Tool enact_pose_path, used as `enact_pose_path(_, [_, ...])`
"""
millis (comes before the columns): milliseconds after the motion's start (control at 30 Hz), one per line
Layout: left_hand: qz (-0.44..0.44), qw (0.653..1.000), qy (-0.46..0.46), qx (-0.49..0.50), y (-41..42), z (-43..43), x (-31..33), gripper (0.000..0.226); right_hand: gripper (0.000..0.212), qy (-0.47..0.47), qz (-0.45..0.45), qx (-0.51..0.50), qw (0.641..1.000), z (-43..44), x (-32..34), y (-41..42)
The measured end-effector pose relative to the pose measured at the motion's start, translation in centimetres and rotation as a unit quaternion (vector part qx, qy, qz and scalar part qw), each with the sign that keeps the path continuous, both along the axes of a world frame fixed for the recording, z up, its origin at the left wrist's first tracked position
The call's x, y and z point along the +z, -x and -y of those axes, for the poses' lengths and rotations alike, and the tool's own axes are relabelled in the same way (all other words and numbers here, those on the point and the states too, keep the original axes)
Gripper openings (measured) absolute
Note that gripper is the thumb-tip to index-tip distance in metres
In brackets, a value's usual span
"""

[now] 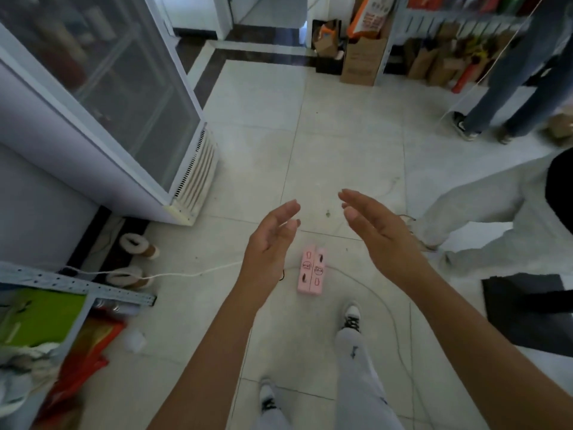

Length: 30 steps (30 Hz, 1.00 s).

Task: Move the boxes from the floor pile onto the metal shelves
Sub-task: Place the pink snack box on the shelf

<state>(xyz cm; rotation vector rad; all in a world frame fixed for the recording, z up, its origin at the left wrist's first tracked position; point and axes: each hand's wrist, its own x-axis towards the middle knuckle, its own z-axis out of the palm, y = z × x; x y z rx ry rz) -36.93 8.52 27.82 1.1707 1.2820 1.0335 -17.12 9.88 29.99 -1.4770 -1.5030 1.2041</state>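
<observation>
Left hand [269, 235]: raised over the floor, palm turned inward, fingers spread and loosely curved, holding nothing. Right hand [373, 226]: raised beside it, palm facing the left, fingers extended and parted, likewise empty. Both forearms bare, reaching forward from the lower edge of the view.

Pink boxes [312, 271]: two slim cartons lying flat and side by side, long edges touching, printed with dark and red marks; on the pale tiled floor [341, 119] below and between the hands, just ahead of the wearer's right shoe [352, 318].

White cable [186, 273]: runs across the tiles from the left toward the boxes, passing behind the left wrist.

Metal shelf [77, 287]: grey perforated rail at lower left, with a green pack [37, 318] and red packs [83, 361] beneath it.

Fur-lined boots [136, 262]: one pair, on a dark strip against the wall at left.

Glass-door cooler [124, 97]: tall white cabinet at upper left, vent grille at its base; contents blurred.

Second shelving unit [449, 23]: upper right, with brown cartons and bags on the floor beneath and beside it.

Other persons: one in light grey trousers [483, 212] at right, near the right hand; one in blue jeans [521, 76] standing by the far shelving.

Dark mat [527, 308]: on the floor at right.
</observation>
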Motion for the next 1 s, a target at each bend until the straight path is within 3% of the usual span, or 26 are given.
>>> enact_pose_path(133, [0.041, 0.989, 0.122, 0.079, -3.0, -5.2, -6.1, 0.032, 0.042, 0.063, -0.010, 0.022, 0.998, -8.4, -6.5, -3.0])
enact_pose_path(267, [0.076, 0.940, 0.282, 0.177, -6.1, -10.0, -15.5, 0.031, 0.039, 0.167, 0.015, 0.016, 0.986, -15.3, -16.4, -5.5])
enact_pose_path(500, [0.094, 0.880, 0.404, 0.232, -9.1, -14.2, -34.0, 0.028, 0.046, 0.304, 0.046, 0.037, 0.951, -21.2, -34.6, -5.5])
enact_pose_path(633, [0.081, 0.845, 0.453, 0.272, -10.3, -14.6, -46.5, 0.032, 0.046, 0.336, 0.114, 0.060, 0.933, -21.7, -47.3, -5.8])
enact_pose_path(767, [-0.022, 0.832, 0.487, 0.266, -11.0, -12.8, -56.8, 0.036, 0.041, 0.329, 0.168, 0.092, 0.925, -21.4, -57.8, -4.9])
enact_pose_path(1000, [0.022, 0.763, 0.548, 0.343, -11.0, -10.4, -68.8, 0.065, 0.050, 0.298, 0.232, 0.122, 0.918, -22.5, -71.8, -3.5])
